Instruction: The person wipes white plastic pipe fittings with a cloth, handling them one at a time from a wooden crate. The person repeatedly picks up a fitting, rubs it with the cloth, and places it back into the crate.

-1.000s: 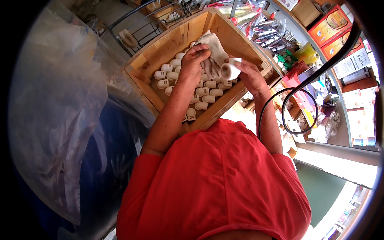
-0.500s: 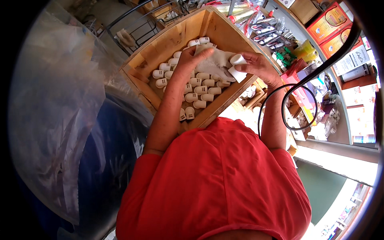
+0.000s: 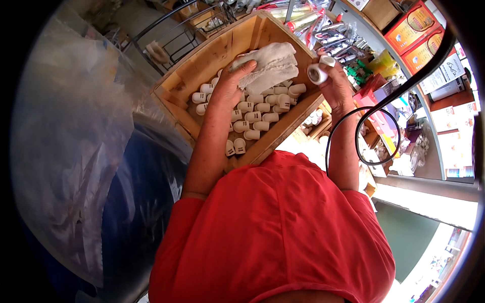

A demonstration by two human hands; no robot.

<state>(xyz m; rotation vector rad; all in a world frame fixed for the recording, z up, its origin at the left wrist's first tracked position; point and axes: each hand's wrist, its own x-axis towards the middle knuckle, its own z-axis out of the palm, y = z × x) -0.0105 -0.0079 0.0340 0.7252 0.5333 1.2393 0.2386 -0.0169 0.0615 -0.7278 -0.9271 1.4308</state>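
My left hand grips a folded white cloth, its thumb lying on top. The cloth is held over a wooden box and hides part of what lies inside. My right hand is closed around a white plastic pipe elbow, just beyond the box's right edge; one round opening of it shows. Many similar white pipe fittings lie loose on the box's bottom, several with small dark print.
Clear plastic sheeting over something blue fills the left side. A black metal rack stands behind the box. Shelves with packaged goods and orange boxes are on the right. A black cable loops near my right forearm.
My right hand has moved right, away from the cloth, with the fitting turned in its fingers. My left hand has lifted the cloth, which now shows as a folded pad.
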